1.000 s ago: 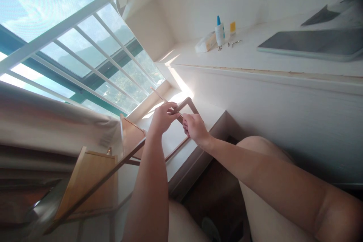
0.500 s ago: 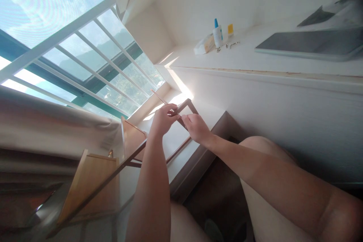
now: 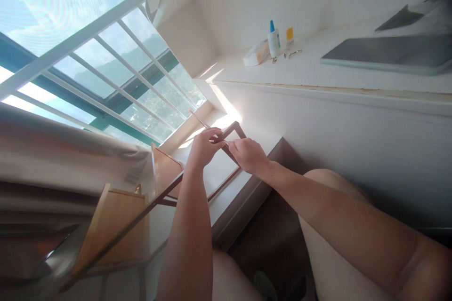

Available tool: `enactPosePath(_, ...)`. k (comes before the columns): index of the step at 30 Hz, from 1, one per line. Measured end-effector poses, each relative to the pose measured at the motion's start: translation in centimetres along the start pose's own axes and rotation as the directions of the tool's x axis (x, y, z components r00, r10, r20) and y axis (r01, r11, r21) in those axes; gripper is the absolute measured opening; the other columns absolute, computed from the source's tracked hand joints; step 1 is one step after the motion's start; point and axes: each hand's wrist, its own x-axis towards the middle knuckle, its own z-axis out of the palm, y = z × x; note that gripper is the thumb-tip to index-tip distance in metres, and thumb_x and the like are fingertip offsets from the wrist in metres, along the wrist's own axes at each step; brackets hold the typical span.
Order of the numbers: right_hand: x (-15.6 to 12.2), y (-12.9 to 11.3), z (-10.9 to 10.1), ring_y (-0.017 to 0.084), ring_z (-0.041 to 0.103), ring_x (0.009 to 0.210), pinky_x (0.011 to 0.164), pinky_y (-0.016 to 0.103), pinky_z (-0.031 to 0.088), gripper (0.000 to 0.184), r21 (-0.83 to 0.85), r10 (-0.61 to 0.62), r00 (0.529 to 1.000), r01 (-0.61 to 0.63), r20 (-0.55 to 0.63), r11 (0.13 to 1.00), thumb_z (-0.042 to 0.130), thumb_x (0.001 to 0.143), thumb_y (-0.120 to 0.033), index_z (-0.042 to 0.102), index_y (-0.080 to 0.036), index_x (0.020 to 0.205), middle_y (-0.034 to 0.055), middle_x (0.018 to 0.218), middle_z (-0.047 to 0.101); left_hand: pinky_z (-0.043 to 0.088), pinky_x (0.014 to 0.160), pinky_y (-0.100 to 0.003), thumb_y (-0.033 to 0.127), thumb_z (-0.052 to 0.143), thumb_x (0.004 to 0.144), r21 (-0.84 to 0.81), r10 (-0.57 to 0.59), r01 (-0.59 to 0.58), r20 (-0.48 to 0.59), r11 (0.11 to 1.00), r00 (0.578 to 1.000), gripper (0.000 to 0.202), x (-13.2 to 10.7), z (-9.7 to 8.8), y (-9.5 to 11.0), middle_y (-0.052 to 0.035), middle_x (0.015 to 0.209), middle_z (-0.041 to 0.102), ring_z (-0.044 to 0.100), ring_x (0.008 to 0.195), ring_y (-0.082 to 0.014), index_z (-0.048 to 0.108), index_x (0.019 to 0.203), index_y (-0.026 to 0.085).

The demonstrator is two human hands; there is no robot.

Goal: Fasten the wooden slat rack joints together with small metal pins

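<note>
A slim brown frame (image 3: 231, 128) with long bars runs from the lower left up to a corner between my hands. My left hand (image 3: 205, 146) is closed around the frame near that corner, its fingertips pinched together. A thin pinkish stick (image 3: 198, 119) sticks out past its fingers toward the window. My right hand (image 3: 249, 155) is closed just to the right, thumb and fingers pressed together beside the frame. A thin, light piece shows between the two hands. What the right fingers grip is mostly hidden, and I cannot tell whether it joins the stick.
On the white ledge (image 3: 303, 77) stand a white bottle with a blue cap (image 3: 273, 41), a small yellow-topped item (image 3: 290, 34), a pale packet (image 3: 256, 54), several small metal pieces (image 3: 285, 55) and a dark flat tablet (image 3: 384, 54). A wooden panel (image 3: 116, 225) is at lower left, below the barred window (image 3: 106, 66).
My right hand has shifted slightly to the right, away from my left hand, showing more of the thin piece between them. My left hand keeps its hold and barely moves.
</note>
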Motion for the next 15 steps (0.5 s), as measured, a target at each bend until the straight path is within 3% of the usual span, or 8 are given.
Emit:
enactPosePath(9,-0.2,-1.0,-1.1,0.023,0.066,0.077,0.066,0.031,0.038,0.052,-0.19,-0.052,0.998,0.059,0.039,0.98,0.023,0.1,-0.039,0.069,-0.017,0.089,0.0104,0.086,0.071,0.057,0.077,-0.03,0.02,0.066,0.071,0.0,0.018,-0.018,-0.012,1.0,1.0,0.027,0.0,0.1,-0.2,-0.0017,0.114,0.067,0.067,0.081,-0.0158,0.069,0.098,0.02)
enactPosePath(15,0.1,-1.0,-1.0,0.023,0.066,0.079,0.068,0.031,0.04,0.051,-0.176,-0.002,0.999,0.009,0.039,0.984,0.024,0.1,-0.039,0.07,-0.017,0.091,0.0111,0.085,0.071,0.057,0.076,-0.031,0.023,0.067,0.072,0.014,0.035,-0.035,-0.022,0.999,0.999,0.027,-0.1,0.1,-0.2,-0.0021,0.115,0.067,0.067,0.082,-0.0165,0.069,0.098,0.02)
